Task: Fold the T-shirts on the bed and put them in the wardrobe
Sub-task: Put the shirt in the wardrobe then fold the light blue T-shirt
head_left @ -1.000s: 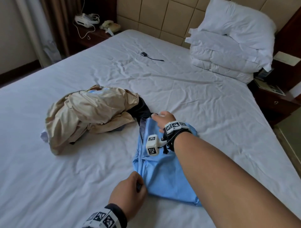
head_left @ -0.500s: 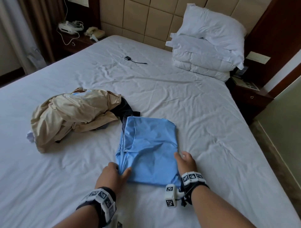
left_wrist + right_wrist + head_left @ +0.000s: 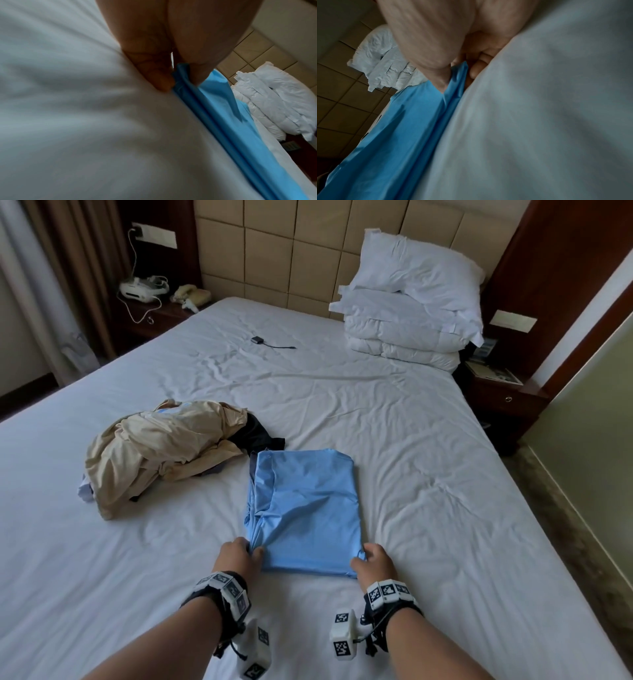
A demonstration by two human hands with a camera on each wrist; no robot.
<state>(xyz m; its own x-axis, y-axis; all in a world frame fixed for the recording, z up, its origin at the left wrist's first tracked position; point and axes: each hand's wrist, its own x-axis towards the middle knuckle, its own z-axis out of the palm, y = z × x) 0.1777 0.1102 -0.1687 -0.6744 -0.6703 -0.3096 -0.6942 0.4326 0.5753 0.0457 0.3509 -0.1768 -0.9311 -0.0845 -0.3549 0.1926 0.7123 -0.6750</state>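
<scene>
Both hands have shifted to pinch the folded blue T-shirt's (image 3: 308, 508) near corners, left hand (image 3: 236, 556) and right hand (image 3: 375, 565).

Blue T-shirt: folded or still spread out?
Folded. The blue T-shirt lies as a compact layered rectangle on the bed, left hand and right hand pinching its near corners.

Right wrist view. We look along our right hand (image 3: 436, 44) at the blue T-shirt (image 3: 399, 128), whose near corner we pinch between the thumb, lying on top of the cloth, and the curled fingers (image 3: 477, 70) tucked beneath its edge. The shirt's folded layers run away from the hand toward lower left. A white bed sheet (image 3: 547, 121) fills the right half. Behind, a stack of white pillows (image 3: 385, 67) stands against a tan panelled headboard (image 3: 342, 92).
</scene>
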